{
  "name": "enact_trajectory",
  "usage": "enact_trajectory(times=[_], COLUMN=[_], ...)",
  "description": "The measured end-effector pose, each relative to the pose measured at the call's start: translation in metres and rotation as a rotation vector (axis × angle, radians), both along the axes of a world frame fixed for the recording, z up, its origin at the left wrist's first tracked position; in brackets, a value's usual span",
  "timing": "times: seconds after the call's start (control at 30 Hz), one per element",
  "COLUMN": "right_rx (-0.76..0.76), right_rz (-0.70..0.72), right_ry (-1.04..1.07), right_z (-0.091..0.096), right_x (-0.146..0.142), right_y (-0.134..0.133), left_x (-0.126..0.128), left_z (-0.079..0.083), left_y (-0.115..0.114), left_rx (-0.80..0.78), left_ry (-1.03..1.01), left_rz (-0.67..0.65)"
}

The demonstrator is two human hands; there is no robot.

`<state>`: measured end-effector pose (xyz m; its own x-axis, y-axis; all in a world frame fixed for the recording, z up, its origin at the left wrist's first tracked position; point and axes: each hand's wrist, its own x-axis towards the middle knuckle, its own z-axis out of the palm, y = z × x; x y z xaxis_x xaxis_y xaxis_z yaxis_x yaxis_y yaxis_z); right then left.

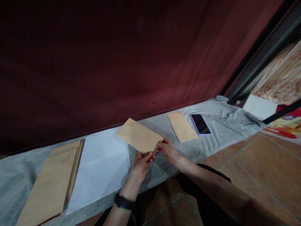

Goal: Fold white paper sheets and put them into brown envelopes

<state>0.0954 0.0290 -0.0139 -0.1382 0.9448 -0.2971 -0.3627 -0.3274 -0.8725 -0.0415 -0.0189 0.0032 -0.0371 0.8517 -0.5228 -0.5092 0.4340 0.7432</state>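
Left hand [141, 163] and right hand [168, 150] both pinch near edge of tan paper envelope [139, 135], lifted over grey cloth [218, 131].

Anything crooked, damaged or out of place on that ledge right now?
Nothing looks spilled or damaged. The left hand and right hand pinch an envelope at its near edge. The only untidy spot is the grey cloth, bunched into wrinkles at its right end, past the phone.

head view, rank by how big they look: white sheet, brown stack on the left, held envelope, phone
1. white sheet and brown stack: too alike to rank; the stack is nearer and cut by the frame
2. held envelope
3. phone
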Motion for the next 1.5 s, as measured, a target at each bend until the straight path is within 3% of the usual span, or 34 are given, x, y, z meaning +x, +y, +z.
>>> enact_trajectory(times=[0.3,0.5,0.6,0.7,0.77,0.93,1.13,1.27,1.33,1.4,1.5], right_rx=[0.017,0.155,0.238,0.436,0.641,0.976,1.036,1.054,1.057,1.061,1.053], right_rz=[0.17,0.389,0.36,0.217,0.202,0.45,0.487,0.479,0.489,0.511,0.522], right_ry=[-0.193,-0.414,-0.439,-0.701,-0.896,-1.181,-1.354,-1.368,-1.377,-1.393,-1.417], right_z=[0.002,-0.003,-0.002,0.001,0.002,-0.009,-0.023,-0.023,-0.024,-0.026,-0.033], right_x=[0.032,0.055,0.061,0.057,0.047,0.018,0.014,0.015,0.014,0.013,0.01], right_y=[0.005,0.018,0.023,0.022,0.016,-0.009,-0.017,-0.017,-0.017,-0.016,-0.015], left_x=[-0.011,-0.013,-0.012,-0.011,-0.009,-0.003,-0.014,-0.025,-0.022,-0.013,0.003], left_z=[-0.003,-0.005,-0.005,-0.002,0.001,0.011,0.008,0.012,0.017,0.019,0.013], left_y=[0.0,-0.003,-0.005,-0.006,-0.006,-0.005,-0.005,-0.008,-0.008,-0.002,0.012], left_rx=[-0.013,-0.036,-0.028,0.015,0.045,0.083,0.041,0.029,0.109,0.29,0.569], left_ry=[0.125,0.19,0.253,0.298,0.327,0.486,0.667,0.851,0.98,1.069,0.994], left_rz=[-0.12,-0.176,-0.209,-0.234,-0.253,-0.343,-0.386,-0.275,-0.17,-0.11,-0.179])
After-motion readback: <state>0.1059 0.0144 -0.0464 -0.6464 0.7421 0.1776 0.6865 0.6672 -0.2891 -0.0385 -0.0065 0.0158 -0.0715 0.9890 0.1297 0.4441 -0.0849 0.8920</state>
